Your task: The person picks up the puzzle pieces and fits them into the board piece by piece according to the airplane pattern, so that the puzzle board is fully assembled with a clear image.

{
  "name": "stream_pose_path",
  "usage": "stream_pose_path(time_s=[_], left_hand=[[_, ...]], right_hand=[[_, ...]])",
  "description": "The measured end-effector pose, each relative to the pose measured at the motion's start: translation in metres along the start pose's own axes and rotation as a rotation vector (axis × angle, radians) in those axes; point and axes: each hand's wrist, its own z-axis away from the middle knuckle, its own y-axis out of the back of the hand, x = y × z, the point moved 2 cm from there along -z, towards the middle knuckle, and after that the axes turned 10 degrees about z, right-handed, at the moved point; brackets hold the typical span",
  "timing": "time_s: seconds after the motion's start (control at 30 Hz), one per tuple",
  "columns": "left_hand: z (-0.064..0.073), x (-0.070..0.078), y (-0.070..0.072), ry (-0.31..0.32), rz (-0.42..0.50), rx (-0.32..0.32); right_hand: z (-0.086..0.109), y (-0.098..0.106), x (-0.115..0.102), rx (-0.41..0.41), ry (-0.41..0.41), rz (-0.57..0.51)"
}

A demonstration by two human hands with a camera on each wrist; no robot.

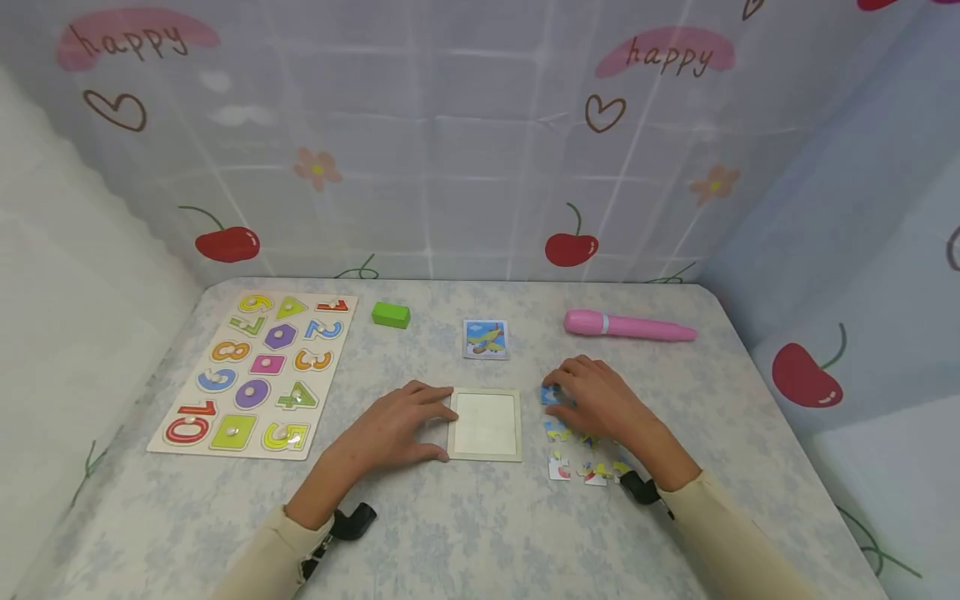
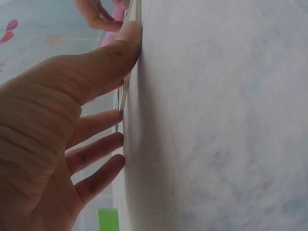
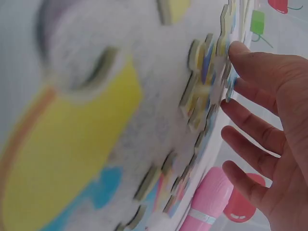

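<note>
A pale square puzzle frame lies on the table. My left hand rests at its left side, thumb at the near corner and fingers fairly straight along the edge. In the left wrist view, the thumb touches the frame's rim. My right hand pinches a blue puzzle piece at the back left of the loose pieces, thumb and forefinger at opposite edges. Below that hand lie several more puzzle pieces, partly hidden by it. In the right wrist view, the other fingers are spread.
Behind the frame lies a small airplane picture card. A green block sits farther left, beside a number-and-shape board. A pink pen-shaped object lies at the back right. Patterned curtains surround the table.
</note>
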Motion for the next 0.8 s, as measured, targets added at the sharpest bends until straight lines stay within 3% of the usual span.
stream_pose_path(time_s=[0.53,0.8], left_hand=[[-0.001,-0.002,-0.001,0.001,0.020,0.007],[-0.001,-0.002,-0.002,0.007,0.015,0.005]], right_hand=[[-0.016,0.015,-0.028,0.029,0.044,0.024],[-0.027,0.016,-0.046,-0.001,0.048,0.023]])
